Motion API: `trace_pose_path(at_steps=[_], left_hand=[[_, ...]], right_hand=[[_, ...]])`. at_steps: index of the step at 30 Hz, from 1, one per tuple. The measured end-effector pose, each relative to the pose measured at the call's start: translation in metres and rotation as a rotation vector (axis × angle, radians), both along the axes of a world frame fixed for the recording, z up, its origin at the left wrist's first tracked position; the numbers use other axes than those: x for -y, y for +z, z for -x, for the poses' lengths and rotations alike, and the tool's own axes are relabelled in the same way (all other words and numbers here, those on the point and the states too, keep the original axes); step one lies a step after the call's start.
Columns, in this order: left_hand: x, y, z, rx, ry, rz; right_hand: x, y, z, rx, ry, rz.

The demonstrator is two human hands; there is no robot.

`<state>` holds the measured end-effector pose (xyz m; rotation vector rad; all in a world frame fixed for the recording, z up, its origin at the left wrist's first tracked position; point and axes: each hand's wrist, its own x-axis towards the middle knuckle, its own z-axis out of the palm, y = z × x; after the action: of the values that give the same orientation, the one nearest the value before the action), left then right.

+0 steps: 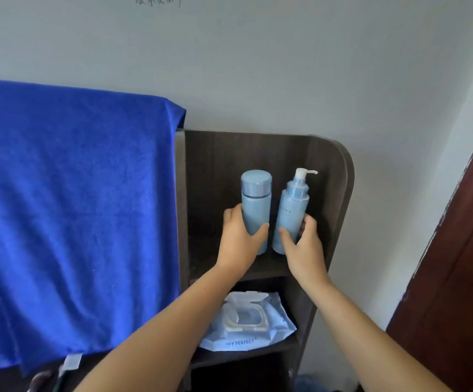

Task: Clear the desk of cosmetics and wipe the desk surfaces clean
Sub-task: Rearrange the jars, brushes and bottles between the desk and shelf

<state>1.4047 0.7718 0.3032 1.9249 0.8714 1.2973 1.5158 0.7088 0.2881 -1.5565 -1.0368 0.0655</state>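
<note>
1. Dark wood shelving (pixel 340 176) stands against a pale wall, and its top shelf holds the two things in hand: a capped bottle (pixel 256 193) and a pump bottle (pixel 293 205), both pale blue, upright and just beside each other.

2. On the capped bottle, the left hand (pixel 236 241) wraps the lower body, with the thumb across the front and the fingers curled round the far side. The bottle's base looks to be on or just above the shelf board; which one cannot be told.

3. On the pump bottle, the right hand (pixel 304 247) grips low down, with the thumb on the front face and the fingers curled round the right side. Its white nozzle points right, toward the shelf's side panel.

4. One shelf down lies a flat pack of wipes (pixel 246 323), its lid flap standing open. It is well apart from both hands.

5. Left of the shelving, a blue towel (pixel 68 210) hangs over a raised edge and hides whatever is behind it. A brown door (pixel 461 264) shows at the far right.

6. Judged from the grips, the step in hand is the clearing one: both bottles are either being lifted off this shelf or being set down on it, and one frame does not settle which.

7. If they are coming off, the next move calls for a straight lift, keeping the pump head clear of the side panel and the two bottles from knocking together.

8. Wiping looks not yet begun; the wipes or the towel would serve once the shelf is bare.
</note>
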Motion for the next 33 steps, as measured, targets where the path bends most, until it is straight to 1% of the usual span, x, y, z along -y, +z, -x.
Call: trace_pose_path(at_steps=[4,9,12,14,18,22,25,28,33], left_hand=[[0.032,0.001,0.057,0.046,-0.071,-0.048],[0.068,-0.003,0.160,0.104,-0.128,-0.074],[0.075,-0.005,0.236,0.087,-0.089,-0.096],[0.070,-0.013,0.295,0.045,-0.039,-0.087],[0.049,-0.051,0.410,-0.069,0.085,0.053],[0.027,-0.095,0.490,-0.133,0.175,0.248],[0.007,-0.133,0.528,-0.156,0.232,0.371],[-0.016,-0.168,0.551,-0.191,0.288,0.451],[-0.067,-0.220,0.571,-0.200,0.334,0.550]], right_hand=[[0.034,0.003,0.044,0.001,0.025,-0.029],[0.060,-0.001,0.136,-0.019,0.080,-0.085],[0.065,-0.008,0.203,-0.043,0.126,-0.094],[0.063,-0.017,0.253,-0.062,0.163,-0.083],[0.048,-0.054,0.342,-0.132,0.241,0.029],[0.016,-0.095,0.408,-0.201,0.302,0.194],[-0.015,-0.129,0.448,-0.198,0.358,0.308],[-0.045,-0.165,0.478,-0.199,0.396,0.416],[-0.100,-0.220,0.508,-0.216,0.374,0.516]])
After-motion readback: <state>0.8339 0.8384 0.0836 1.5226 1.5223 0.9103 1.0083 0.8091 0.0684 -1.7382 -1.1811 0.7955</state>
